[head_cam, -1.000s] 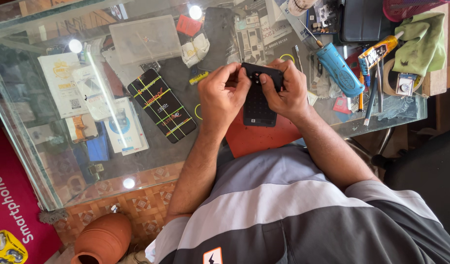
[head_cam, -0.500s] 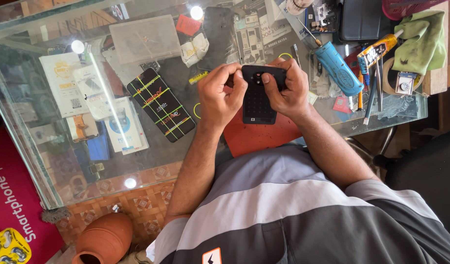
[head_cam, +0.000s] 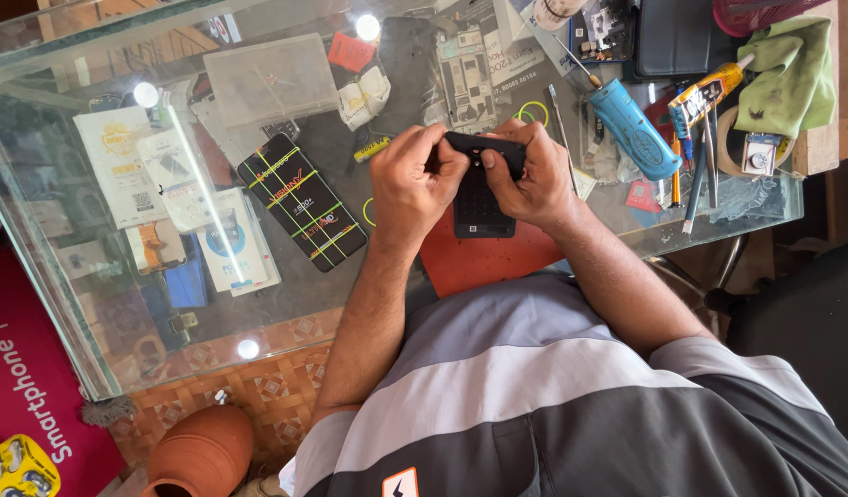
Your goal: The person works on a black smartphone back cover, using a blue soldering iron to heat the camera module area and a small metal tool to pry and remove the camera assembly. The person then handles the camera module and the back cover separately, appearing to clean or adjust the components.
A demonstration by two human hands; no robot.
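Near the desk's [head_cam: 258, 304] front edge, over the orange mat [head_cam: 484, 262], left hand [head_cam: 415, 184] and right hand [head_cam: 525, 175] both pinch the black phone [head_cam: 479, 179], apparently mid-work and unfinished.

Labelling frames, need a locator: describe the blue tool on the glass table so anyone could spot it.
Start at the glass table and go to its cluttered end beyond the person's right hand. There the blue tool lies at a slant, a thin metal tip toward the far edge. Its neighbours are a yellow tube and a green cloth; it alone is a fat, bright blue cylinder.
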